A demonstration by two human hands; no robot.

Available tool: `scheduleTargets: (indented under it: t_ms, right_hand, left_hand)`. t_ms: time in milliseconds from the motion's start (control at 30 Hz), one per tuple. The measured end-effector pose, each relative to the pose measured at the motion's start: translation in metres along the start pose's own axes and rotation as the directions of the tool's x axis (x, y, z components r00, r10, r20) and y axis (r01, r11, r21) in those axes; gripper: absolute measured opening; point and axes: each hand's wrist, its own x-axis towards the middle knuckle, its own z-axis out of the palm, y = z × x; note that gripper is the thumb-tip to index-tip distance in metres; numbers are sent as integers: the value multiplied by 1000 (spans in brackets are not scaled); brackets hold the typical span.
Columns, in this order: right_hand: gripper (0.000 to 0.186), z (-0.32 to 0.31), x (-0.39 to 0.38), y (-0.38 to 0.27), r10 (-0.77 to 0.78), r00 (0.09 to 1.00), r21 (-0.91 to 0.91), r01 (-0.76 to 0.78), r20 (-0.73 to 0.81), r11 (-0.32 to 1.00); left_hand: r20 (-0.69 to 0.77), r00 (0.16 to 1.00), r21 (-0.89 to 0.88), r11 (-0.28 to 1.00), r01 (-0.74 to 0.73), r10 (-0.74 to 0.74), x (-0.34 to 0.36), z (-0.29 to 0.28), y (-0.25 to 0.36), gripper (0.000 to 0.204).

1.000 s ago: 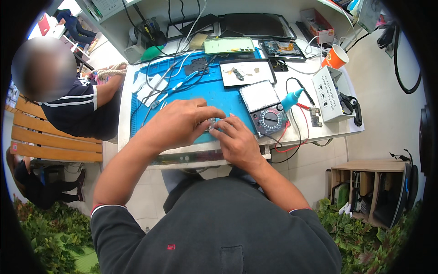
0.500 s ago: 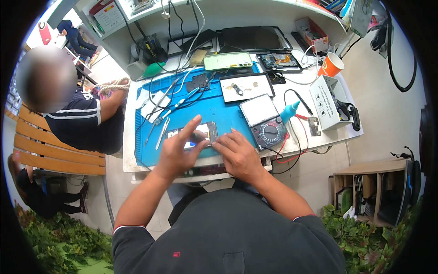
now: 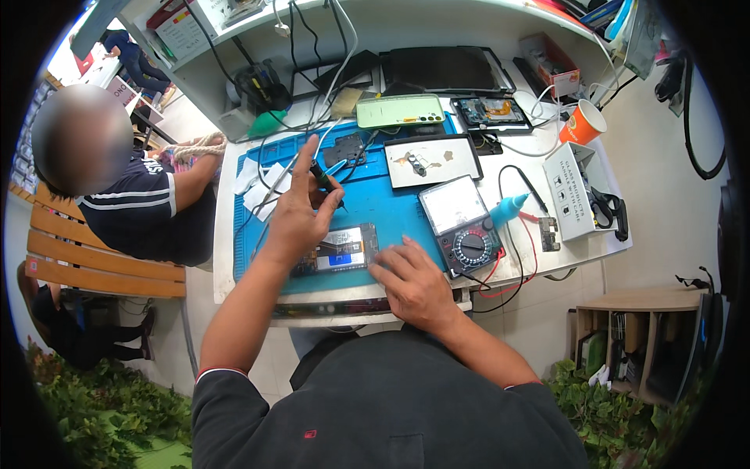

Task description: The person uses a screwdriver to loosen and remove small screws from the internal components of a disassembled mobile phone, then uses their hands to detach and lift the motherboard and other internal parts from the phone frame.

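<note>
My left hand (image 3: 305, 203) is closed on a dark green screwdriver-like tool (image 3: 319, 173), raised over the blue mat (image 3: 391, 211) with the index finger pointing up. Below it an opened phone (image 3: 344, 248) lies flat on the mat, its inner parts and battery showing. My right hand (image 3: 410, 277) rests just right of the phone, fingers apart and loosely bent, with nothing visible in it. An analogue multimeter (image 3: 471, 248) with raised pale face and a light-blue nozzle bottle (image 3: 508, 209) stand further right.
Behind lie a pale green phone (image 3: 398, 109), a white tray (image 3: 430, 160), cables and a dark screen (image 3: 437, 66). At the right are an orange cup (image 3: 582, 121) and white box (image 3: 570, 184) with scissors. A co-worker (image 3: 137, 203) sits at the left.
My left hand has lifted away from the phone toward the back of the mat, carrying the tool. My right hand has shifted slightly back toward me, uncovering more of the phone.
</note>
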Motion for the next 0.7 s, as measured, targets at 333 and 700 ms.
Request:
scheduleTargets:
  t_ms: [333,700]
  right_hand:
    - [39,-1,1,-1,29,997,43,-26,-69,999]
    - [41,0,0,2,38,996,63,-33,-85,997]
  left_hand:
    - [-4,1000,-24,999,29,-30,5,10,5,97]
    - [142,930,-495,789,364,-340,-4,12,10,99]
